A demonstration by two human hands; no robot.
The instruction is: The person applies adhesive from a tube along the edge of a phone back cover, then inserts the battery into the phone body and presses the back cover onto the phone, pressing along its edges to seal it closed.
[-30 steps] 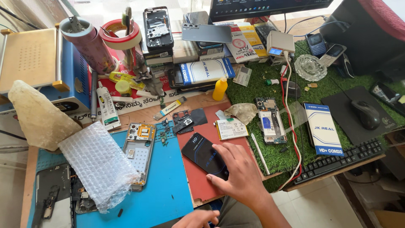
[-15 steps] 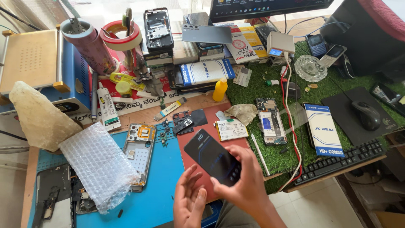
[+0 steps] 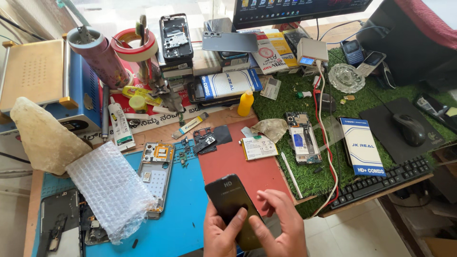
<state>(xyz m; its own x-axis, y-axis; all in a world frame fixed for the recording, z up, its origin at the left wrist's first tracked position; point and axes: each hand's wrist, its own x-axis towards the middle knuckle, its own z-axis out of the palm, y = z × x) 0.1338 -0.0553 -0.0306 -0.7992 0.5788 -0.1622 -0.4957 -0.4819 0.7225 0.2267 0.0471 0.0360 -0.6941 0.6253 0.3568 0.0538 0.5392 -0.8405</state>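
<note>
Above mat, hands (image 3: 252, 228) cradle screen (image 3: 233, 204).

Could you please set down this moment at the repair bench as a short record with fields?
Setting: cluttered phone repair bench, seen from above
Left hand: holds the black phone screen panel from below, thumb on its face
Right hand: at the panel's right edge, fingers curled over it
Under the hands: red mat beside blue mat
On the blue mat: opened phone frame, bubble wrap
On the red mat: flat battery
Right side: green turf mat, keyboard, mouse
</note>
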